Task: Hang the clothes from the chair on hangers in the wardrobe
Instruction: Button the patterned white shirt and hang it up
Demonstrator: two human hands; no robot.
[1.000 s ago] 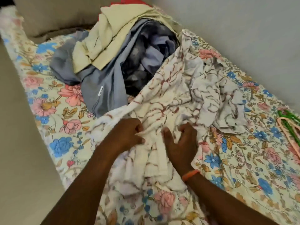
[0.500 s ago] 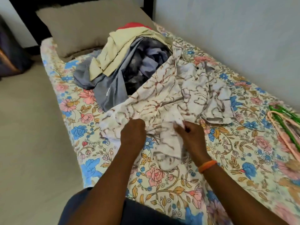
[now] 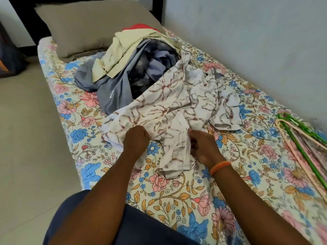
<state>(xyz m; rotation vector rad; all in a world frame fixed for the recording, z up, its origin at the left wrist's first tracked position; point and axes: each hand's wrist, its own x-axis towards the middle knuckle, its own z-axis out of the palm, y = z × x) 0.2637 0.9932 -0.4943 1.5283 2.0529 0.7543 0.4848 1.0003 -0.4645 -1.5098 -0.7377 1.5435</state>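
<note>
On the bed (image 3: pixel 74 121), head view: gripping the white brown-patterned garment (image 3: pixel 169 110) with both hands, left hand (image 3: pixel 137 138) fisted over a bunch of its near edge, grip narrow and full of cloth; right hand (image 3: pixel 201 147) curling fingers round a fold just beside, grip likewise narrow, pinching the same garment, though blurred enough that exact finger placement cannot be told. Lying spread and rumpled across the floral sheet, part draped toward the near edge, part trailing up against the pile of clothes (image 3: pixel 131 68) behind. Still waiting in that pile: a cream piece on top, grey and dark bluish pieces under it, a scrap of red at the back, all heaped near the pillow (image 3: pixel 85 27). Resting well apart to the right, near the wall (image 3: pixel 247 41): hangers (image 3: pixel 304 142), green and pale pink, none carrying anything. Showing no wardrobe and no chair anywhere in view. Judging progress as early: clothes apparently gathered on the bed rather than any chair, one garment being sorted out by hand, nothing yet threaded onto a hanger, nothing yet hung. Remaining, by this reading: straightening this garment, fitting a hanger into it, carrying it to the wardrobe, then repeating for every piece in the heap.
</note>
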